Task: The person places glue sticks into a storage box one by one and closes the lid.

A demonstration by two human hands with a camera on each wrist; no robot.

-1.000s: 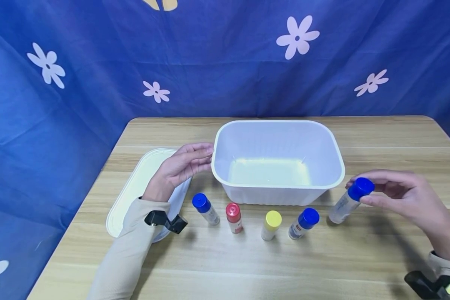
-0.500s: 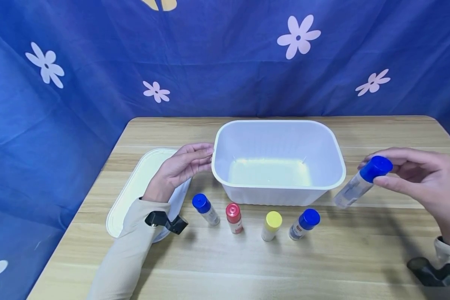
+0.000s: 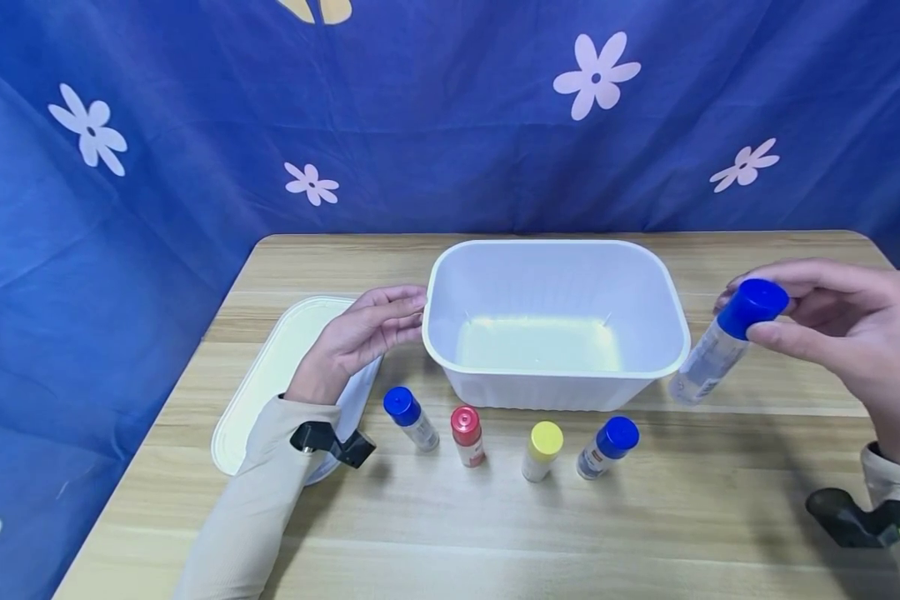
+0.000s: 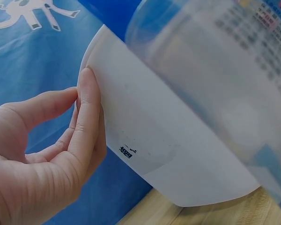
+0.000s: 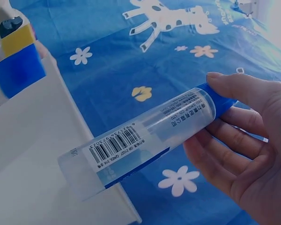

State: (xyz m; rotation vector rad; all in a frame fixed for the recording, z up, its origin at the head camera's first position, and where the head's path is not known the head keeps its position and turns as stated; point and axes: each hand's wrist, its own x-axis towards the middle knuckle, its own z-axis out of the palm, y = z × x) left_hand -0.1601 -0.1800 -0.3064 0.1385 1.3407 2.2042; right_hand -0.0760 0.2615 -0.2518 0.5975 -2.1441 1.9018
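My right hand (image 3: 847, 325) pinches the blue cap of a clear glue bottle (image 3: 712, 362) between thumb and fingers. The bottle leans, its base down and leftward, beside the right end of a white plastic tub (image 3: 562, 387). In the right wrist view, a barcode label shows on the bottle (image 5: 145, 140). At the tub's other end, my left hand (image 3: 367, 329) touches the rim and outer wall with extended fingers. The left wrist view shows the index finger (image 4: 86, 108) lying against that wall and the thumb tip at the rim.
In front of the tub stand a blue-capped bottle (image 3: 412, 418), a red-capped one (image 3: 468, 437), a yellow-capped one (image 3: 542, 452) and another blue-capped bottle (image 3: 607, 447). A white lid (image 3: 270, 400) lies left, partly under my forearm. Blue flowered cloth (image 3: 450, 117) hangs behind the table.
My right hand has lifted the glue bottle from the table, first rightward and then up and away from me. The left hand and tub have stayed put.
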